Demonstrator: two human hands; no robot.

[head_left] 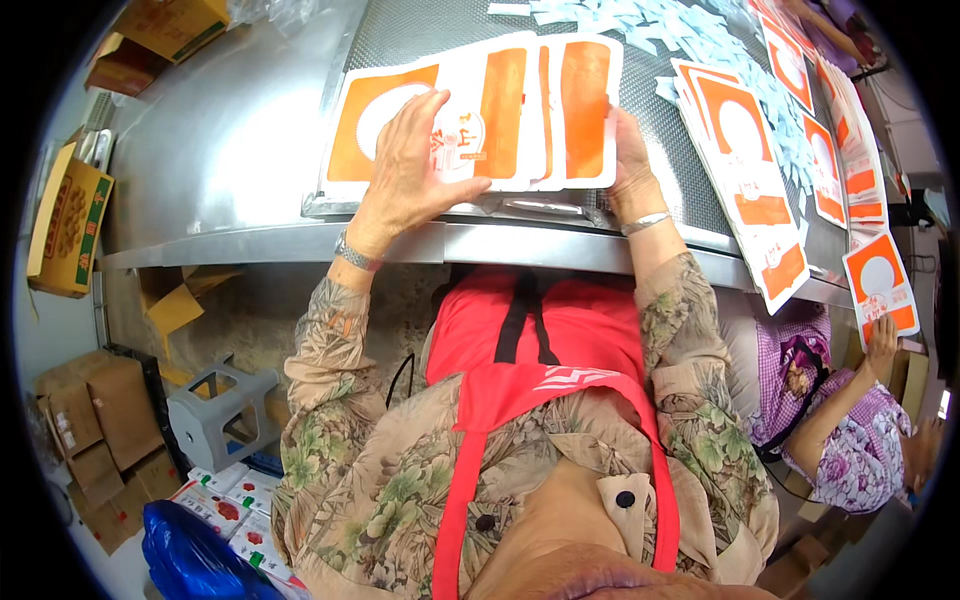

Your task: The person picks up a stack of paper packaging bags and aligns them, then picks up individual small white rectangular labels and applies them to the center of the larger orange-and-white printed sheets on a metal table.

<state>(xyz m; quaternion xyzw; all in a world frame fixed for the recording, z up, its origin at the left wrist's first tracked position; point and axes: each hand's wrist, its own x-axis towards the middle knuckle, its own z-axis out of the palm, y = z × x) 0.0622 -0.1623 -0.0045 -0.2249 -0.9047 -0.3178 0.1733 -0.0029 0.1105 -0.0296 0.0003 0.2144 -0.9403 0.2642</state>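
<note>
A fanned stack of flat orange-and-white packaging bags (pixel 505 110) lies at the near edge of the metal table, in front of my body. My left hand (pixel 408 165) rests on top of the left part of the stack, its fingers stretched out and its thumb spread to the right. At the stack's right edge, my right hand (pixel 630 155) grips the bags from the side; some of its fingers are hidden by them. A second overlapping row of the same bags (pixel 745 160) lies to the right of my right hand.
Many pale blue small packets (pixel 640 25) are scattered on the textured table surface (pixel 400 40). At the right, another person's hand (pixel 882 340) touches a bag, near more bag rows (pixel 855 150). Cardboard boxes (pixel 120 410) and a grey stool (pixel 220 410) stand at the lower left.
</note>
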